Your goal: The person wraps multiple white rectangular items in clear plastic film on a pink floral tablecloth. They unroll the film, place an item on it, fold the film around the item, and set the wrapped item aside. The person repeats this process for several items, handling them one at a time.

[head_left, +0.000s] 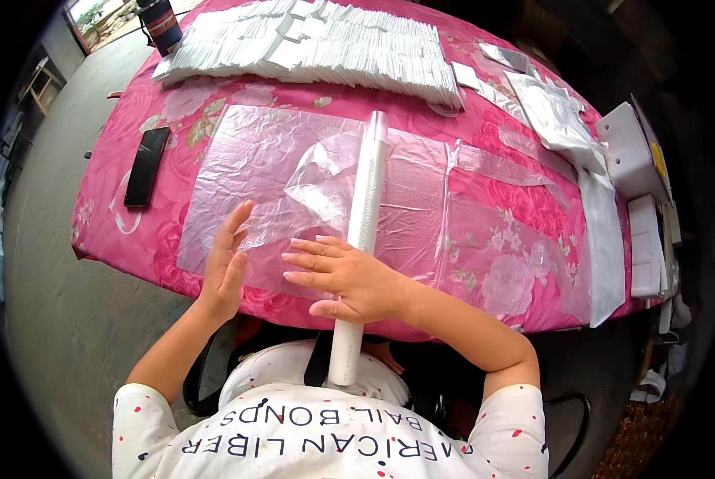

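A long roll of clear plastic film [367, 191] lies front to back over the pink table, its near end jutting past the table's edge toward my lap. Thin see-through sheeting [245, 160] spreads flat to the left of the roll, with a creased, shiny patch beside it. More sheeting [417, 199] lies on the right. My right hand [345, 275] reaches across the roll, fingers stretched out to the left, the wrist over the tube. My left hand [228, 263] is raised on edge above the left sheeting, fingers extended and thumb apart. Neither hand grips anything.
Rows of folded white packets [309, 44] fill the far side. A black phone [146, 168] lies at left, near a dark cup [159, 25]. White plastic bags [549, 120] and white boxes [633, 152] line the right edge. The flowered tablecloth [102, 207] drops off at the left.
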Demonstrator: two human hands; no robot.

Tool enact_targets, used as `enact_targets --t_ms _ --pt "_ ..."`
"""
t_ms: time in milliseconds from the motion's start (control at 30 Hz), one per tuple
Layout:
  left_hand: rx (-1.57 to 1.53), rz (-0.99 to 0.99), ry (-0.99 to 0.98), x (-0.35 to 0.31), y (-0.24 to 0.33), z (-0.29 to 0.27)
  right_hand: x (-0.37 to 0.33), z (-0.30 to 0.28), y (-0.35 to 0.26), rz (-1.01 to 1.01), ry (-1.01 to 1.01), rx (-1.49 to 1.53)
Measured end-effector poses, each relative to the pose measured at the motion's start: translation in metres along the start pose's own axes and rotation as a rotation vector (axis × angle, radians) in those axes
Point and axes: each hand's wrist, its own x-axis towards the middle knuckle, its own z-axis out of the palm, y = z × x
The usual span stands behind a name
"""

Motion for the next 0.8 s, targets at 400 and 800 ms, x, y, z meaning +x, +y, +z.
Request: enact_targets --t_ms 400,800 --pt "0.048 -0.214 0.065 -0.091 0.003 -0.05 0.103 0.029 0.049 -0.138 0.176 -0.256" --pt "-0.396 -0.692 0.12 -0.098 0.006 -0.049 0.193 0.108 0.01 0.432 0.819 0.221"
